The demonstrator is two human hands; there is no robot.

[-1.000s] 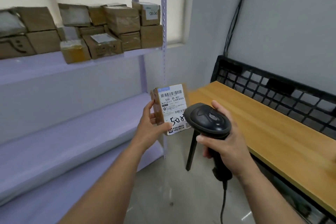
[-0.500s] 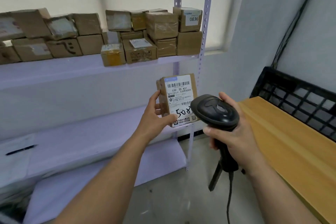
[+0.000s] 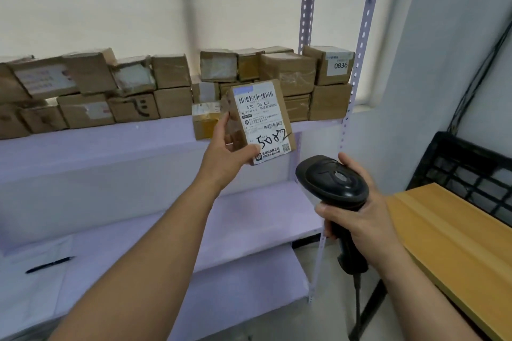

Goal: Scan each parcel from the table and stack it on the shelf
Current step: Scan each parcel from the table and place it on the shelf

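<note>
My left hand (image 3: 225, 156) holds a small cardboard parcel (image 3: 260, 119) by its lower left corner. Its white label with barcodes and handwritten "5082" faces me. The parcel is raised in front of the shelf board (image 3: 110, 144), level with the stacked parcels (image 3: 288, 77). Lower right, my right hand (image 3: 360, 218) grips a black handheld scanner (image 3: 332, 180) by its handle, head pointing toward the shelf, cable hanging down. Scanner and parcel are apart.
Two rows of brown boxes fill the shelf, one marked "0836" (image 3: 339, 65). A lower shelf board (image 3: 249, 218) holds paper and a black pen (image 3: 48, 264) at left. The wooden table (image 3: 457, 243) with a black crate (image 3: 471, 169) stands at right. A perforated shelf post (image 3: 357, 77) rises between.
My view has turned left and up toward the shelf. My left hand has lifted the parcel up to the stacked boxes; the scanner has dropped lower and away from the label.
</note>
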